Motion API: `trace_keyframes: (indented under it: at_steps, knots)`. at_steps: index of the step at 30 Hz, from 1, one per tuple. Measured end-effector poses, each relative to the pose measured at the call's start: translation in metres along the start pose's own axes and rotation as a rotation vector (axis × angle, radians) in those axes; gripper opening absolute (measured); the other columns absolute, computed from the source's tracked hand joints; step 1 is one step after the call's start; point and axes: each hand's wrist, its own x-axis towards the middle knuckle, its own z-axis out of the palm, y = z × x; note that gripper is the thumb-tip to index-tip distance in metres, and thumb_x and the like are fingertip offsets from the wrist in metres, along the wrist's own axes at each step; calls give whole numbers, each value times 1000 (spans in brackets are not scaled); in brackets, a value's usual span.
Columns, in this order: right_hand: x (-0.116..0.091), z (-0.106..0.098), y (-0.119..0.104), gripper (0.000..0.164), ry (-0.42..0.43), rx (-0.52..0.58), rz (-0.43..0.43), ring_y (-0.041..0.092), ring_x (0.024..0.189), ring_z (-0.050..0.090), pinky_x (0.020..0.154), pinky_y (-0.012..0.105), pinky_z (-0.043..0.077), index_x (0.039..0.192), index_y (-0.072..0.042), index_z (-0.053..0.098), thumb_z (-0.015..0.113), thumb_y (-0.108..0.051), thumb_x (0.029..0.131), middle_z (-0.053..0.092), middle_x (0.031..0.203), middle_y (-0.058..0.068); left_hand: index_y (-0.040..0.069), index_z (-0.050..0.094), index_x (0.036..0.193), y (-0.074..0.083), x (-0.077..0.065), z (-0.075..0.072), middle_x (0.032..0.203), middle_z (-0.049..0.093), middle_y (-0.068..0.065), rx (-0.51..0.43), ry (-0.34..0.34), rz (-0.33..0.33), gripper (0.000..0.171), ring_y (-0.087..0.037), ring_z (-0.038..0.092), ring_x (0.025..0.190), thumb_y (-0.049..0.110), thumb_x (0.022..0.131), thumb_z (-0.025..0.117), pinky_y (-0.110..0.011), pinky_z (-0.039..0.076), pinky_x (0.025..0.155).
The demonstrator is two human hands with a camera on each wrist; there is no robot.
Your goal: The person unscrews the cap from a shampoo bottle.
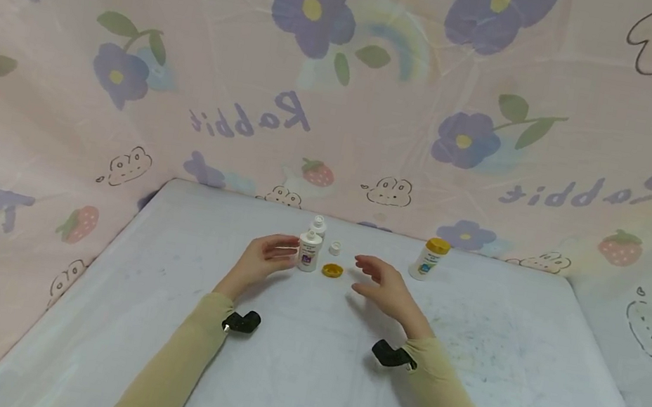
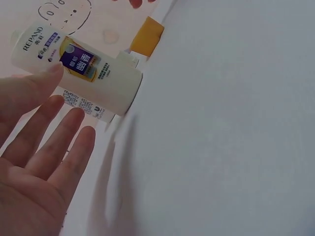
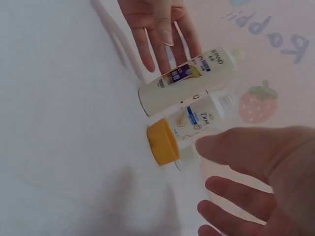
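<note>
My left hand (image 1: 267, 258) is held with fingers spread right beside a white bottle (image 1: 308, 258) with a purple label, which stands upright without a cap. In the left wrist view the thumb overlaps this bottle (image 2: 93, 73). Close behind it stands a second uncapped white bottle (image 1: 318, 226), labelled Dove in the right wrist view. A loose yellow cap (image 1: 332, 271) lies on the table to the right of the front bottle, with a small white cap (image 1: 335, 248) behind it. My right hand (image 1: 384, 289), fingers relaxed and holding nothing, hovers right of the caps.
Farther right, a white bottle (image 1: 425, 262) with its yellow cap on stands upright. A white cloth covers the table (image 1: 297, 384). Patterned curtains (image 1: 356, 94) rise along the back and both sides. Each wrist wears a black camera mount.
</note>
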Motion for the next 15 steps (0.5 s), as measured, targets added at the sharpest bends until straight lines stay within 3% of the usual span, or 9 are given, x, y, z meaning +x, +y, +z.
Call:
trace_keyframes:
  at_steps: [7, 15]
  knots:
    - [-23, -11, 3, 57, -8, 38, -29, 34, 123, 48, 105, 50, 36, 139, -5, 46, 70, -9, 87, 53, 133, 17, -7, 46, 136, -1, -16, -9, 134, 48, -27, 11, -53, -8, 58, -40, 50, 121, -9, 82, 69, -31, 49, 93]
    - [-48, -20, 6, 60, -31, 44, -55, 38, 125, 46, 106, 52, 34, 142, -7, 43, 70, -12, 88, 49, 137, 21, -7, 46, 136, 0, -41, -14, 134, 50, -26, 56, -72, -73, 60, -38, 51, 121, -6, 82, 71, -29, 51, 88]
